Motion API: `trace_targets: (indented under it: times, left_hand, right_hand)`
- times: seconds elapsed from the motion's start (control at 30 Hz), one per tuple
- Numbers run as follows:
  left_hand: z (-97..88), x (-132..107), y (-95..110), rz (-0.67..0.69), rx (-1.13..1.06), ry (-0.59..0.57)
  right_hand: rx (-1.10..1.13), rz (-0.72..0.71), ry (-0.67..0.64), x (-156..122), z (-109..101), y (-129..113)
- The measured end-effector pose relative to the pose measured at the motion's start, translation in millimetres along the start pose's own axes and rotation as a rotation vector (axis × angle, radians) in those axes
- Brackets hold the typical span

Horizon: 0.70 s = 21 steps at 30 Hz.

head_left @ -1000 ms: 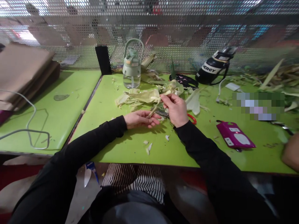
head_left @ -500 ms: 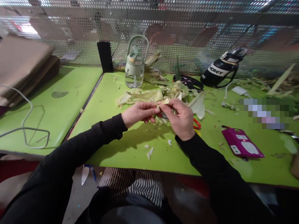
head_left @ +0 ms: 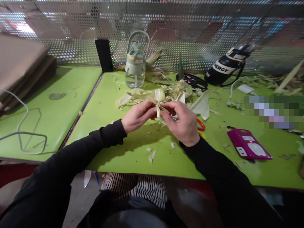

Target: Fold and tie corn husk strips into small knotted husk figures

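Observation:
Between my two hands is a small flower-shaped piece of pale corn husk (head_left: pixel 159 95), its petals spread up and down. My left hand (head_left: pixel 139 116) pinches it from the left, fingertips at its centre. From the right, my right hand (head_left: pixel 181 120) grips it with thumb and forefinger; the other fingers are curled and partly hidden. Behind the hands lies a heap of loose corn husks (head_left: pixel 135 96). Scissors with red and yellow handles (head_left: pixel 201 124) lie beside my right hand, their blades mostly covered by it.
A pale green water bottle (head_left: pixel 135 68) and a black phone-like block (head_left: pixel 104 56) stand at the back. A black bottle (head_left: pixel 223 69) leans against the perforated metal screen (head_left: pixel 166 34). At right lies a purple power strip (head_left: pixel 249 144); brown paper bags (head_left: pixel 21 63) sit at left.
The husk piece has turned up and its petals now show above and below my fingers. My fingertips have moved slightly apart around it. The view has shifted a little.

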<state>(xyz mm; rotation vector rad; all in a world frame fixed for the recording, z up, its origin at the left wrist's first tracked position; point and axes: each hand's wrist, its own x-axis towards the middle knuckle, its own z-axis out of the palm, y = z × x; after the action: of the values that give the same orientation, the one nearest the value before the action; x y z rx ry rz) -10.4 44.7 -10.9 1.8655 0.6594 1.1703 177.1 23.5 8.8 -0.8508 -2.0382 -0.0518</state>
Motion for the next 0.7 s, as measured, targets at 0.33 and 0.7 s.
trace_targets:
  times: [0.33,0.7]
  left_hand:
    - [11.3,-12,4,0.179,0.523,0.087]
    - [15.8,-10,5,0.049,0.407,0.173]
  right_hand:
    - [-0.157,-0.077,-0.012,-6,6,-23]
    - [-0.108,-0.052,-0.002,-8,9,-19]
